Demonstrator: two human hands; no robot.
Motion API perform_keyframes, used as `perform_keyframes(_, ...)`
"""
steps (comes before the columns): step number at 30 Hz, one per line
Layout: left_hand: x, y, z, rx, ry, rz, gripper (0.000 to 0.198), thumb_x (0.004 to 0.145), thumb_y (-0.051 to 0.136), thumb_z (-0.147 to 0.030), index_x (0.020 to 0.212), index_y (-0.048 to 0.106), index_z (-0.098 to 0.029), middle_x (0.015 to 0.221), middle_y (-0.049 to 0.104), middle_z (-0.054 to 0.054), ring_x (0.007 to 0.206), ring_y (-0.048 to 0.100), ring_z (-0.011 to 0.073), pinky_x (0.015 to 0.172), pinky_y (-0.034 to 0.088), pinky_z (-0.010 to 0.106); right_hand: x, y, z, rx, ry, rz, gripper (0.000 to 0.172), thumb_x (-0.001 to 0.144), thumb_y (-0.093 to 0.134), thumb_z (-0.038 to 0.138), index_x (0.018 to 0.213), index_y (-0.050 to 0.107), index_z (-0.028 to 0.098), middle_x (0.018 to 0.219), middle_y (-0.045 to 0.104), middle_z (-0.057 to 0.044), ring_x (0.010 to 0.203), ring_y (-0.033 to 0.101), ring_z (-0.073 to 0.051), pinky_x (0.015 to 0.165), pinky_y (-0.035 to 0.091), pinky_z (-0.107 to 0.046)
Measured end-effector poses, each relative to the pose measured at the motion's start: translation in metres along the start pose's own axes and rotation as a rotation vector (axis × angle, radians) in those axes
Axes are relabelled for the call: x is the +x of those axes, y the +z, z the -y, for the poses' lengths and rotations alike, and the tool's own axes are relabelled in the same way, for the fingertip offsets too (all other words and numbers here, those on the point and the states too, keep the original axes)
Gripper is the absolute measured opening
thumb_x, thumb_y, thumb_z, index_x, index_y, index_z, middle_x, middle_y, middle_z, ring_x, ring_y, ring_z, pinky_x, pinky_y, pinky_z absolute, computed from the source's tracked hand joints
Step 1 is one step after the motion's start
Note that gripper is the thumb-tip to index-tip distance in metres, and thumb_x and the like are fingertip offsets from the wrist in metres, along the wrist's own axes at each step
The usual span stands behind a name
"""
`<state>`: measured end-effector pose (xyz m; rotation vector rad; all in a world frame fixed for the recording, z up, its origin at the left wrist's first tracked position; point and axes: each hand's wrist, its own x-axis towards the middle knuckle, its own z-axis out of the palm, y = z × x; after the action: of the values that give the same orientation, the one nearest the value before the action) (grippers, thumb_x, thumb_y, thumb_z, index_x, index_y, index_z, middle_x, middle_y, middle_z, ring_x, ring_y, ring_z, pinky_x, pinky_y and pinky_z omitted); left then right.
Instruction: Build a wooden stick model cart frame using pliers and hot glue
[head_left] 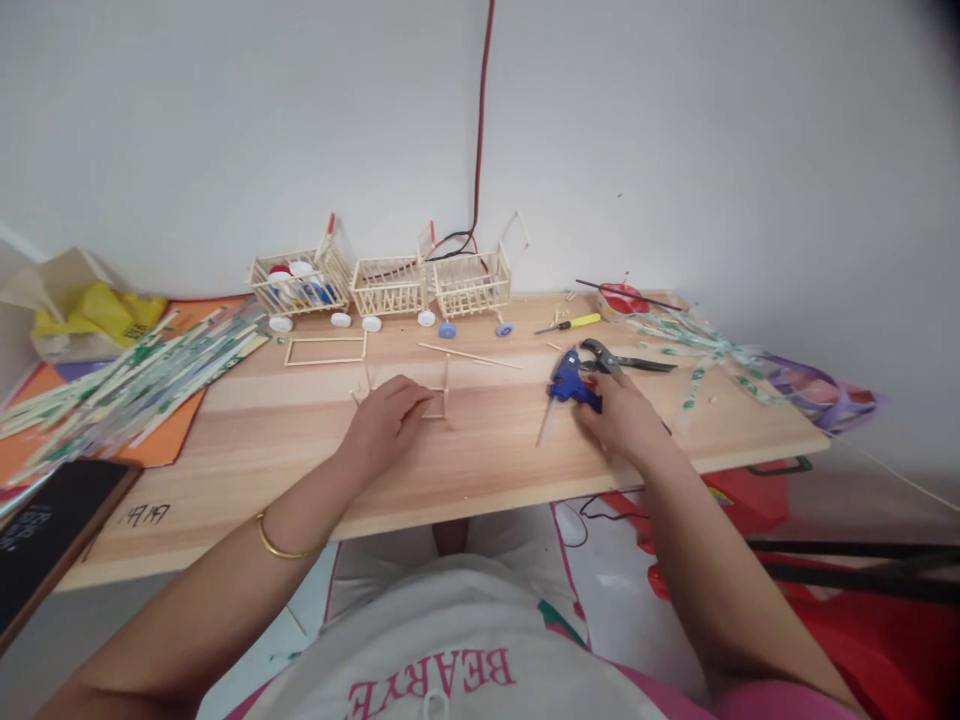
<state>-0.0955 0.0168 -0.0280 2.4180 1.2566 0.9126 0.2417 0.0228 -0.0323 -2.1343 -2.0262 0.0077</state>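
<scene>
My left hand (391, 418) is closed, its fingers pinching a small frame of thin wooden sticks (445, 402) low over the table; part of the frame is hidden behind the hand. My right hand (621, 412) has its fingers around the handle of a blue hot glue gun (568, 380), which lies on its side with a glue stick (546, 420) reaching toward the front. Just behind it, close to my fingertips, lie dark-handled pliers (609, 358). A flat stick rectangle (326, 361) rests to the left of centre, and loose sticks (469, 354) lie beyond my left hand.
Along the wall stand three small wheeled stick carts (300, 285), one holding white and blue pieces. Bundled wrapped sticks (161, 365) and a dark phone-like slab (52, 535) are at left. A yellow-handled tool (583, 321), a red dish (624, 298) and wrappers (709, 345) sit at right.
</scene>
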Motion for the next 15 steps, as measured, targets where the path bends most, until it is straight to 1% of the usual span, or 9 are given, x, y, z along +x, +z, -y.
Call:
perform_keyframes(2, 0.001, -0.003, -0.003, -0.054, -0.012, -0.051, 0.021, 0.090, 0.041, -0.022, 0.096, 0.060, -0.016, 0.090, 0.061, 0.006, 0.086, 0.056, 0.0153, 0.079, 0.045, 0.028, 0.002, 0.002, 0.000, 0.042, 0.001, 0.017, 0.041, 0.075, 0.053, 0.028, 0.112, 0.056, 0.011, 0.111, 0.054, -0.019, 0.090, 0.059, -0.028, 0.081, 0.045, -0.038)
perform_keyframes(4, 0.003, -0.007, -0.005, -0.076, -0.037, -0.091, 0.020, 0.090, 0.043, -0.024, 0.096, 0.060, -0.016, 0.088, 0.061, 0.006, 0.085, 0.056, 0.0147, 0.078, 0.044, 0.028, 0.002, 0.001, 0.002, 0.081, 0.003, -0.003, 0.040, 0.072, 0.056, 0.027, 0.109, 0.056, 0.010, 0.112, 0.053, -0.019, 0.090, 0.059, -0.027, 0.081, 0.045, -0.036)
perform_keyframes(6, 0.006, -0.012, -0.007, -0.073, -0.068, -0.102, 0.020, 0.089, 0.045, -0.025, 0.096, 0.061, -0.016, 0.087, 0.061, 0.005, 0.083, 0.056, 0.0142, 0.076, 0.044, 0.027, -0.002, -0.003, 0.005, 0.128, -0.019, -0.020, 0.037, 0.071, 0.057, 0.027, 0.105, 0.055, 0.011, 0.107, 0.055, -0.016, 0.088, 0.058, -0.026, 0.079, 0.045, -0.035)
perform_keyframes(8, 0.010, -0.017, -0.009, -0.058, -0.096, -0.067, 0.021, 0.087, 0.047, -0.027, 0.098, 0.061, -0.016, 0.085, 0.061, 0.004, 0.078, 0.056, 0.0135, 0.073, 0.044, 0.026, -0.010, -0.009, 0.009, 0.215, -0.075, -0.028, 0.033, 0.073, 0.056, 0.026, 0.104, 0.054, 0.014, 0.097, 0.058, -0.011, 0.085, 0.058, -0.024, 0.075, 0.045, -0.033)
perform_keyframes(11, 0.020, -0.025, -0.010, -0.043, -0.108, 0.054, 0.026, 0.084, 0.051, -0.030, 0.102, 0.062, -0.016, 0.082, 0.062, 0.003, 0.070, 0.054, 0.0122, 0.066, 0.044, 0.025, -0.030, -0.017, 0.020, 0.391, -0.238, -0.026, 0.028, 0.077, 0.056, 0.028, 0.103, 0.054, 0.018, 0.091, 0.058, -0.007, 0.082, 0.056, -0.021, 0.072, 0.044, -0.030)
perform_keyframes(13, 0.027, -0.028, -0.011, -0.047, -0.096, 0.128, 0.028, 0.082, 0.053, -0.033, 0.102, 0.062, -0.016, 0.082, 0.063, 0.003, 0.068, 0.054, 0.0118, 0.064, 0.043, 0.024, -0.044, -0.020, 0.032, 0.478, -0.377, 0.014, 0.021, 0.078, 0.058, 0.027, 0.097, 0.055, 0.019, 0.090, 0.057, -0.006, 0.082, 0.055, -0.020, 0.073, 0.043, -0.029)
perform_keyframes(15, 0.034, -0.030, -0.012, -0.066, -0.078, 0.169, 0.028, 0.081, 0.054, -0.034, 0.100, 0.063, -0.016, 0.083, 0.064, 0.003, 0.067, 0.054, 0.0116, 0.063, 0.043, 0.024, -0.055, -0.022, 0.044, 0.546, -0.484, 0.084, 0.017, 0.078, 0.060, 0.025, 0.094, 0.056, 0.020, 0.090, 0.056, -0.006, 0.082, 0.054, -0.019, 0.073, 0.043, -0.028)
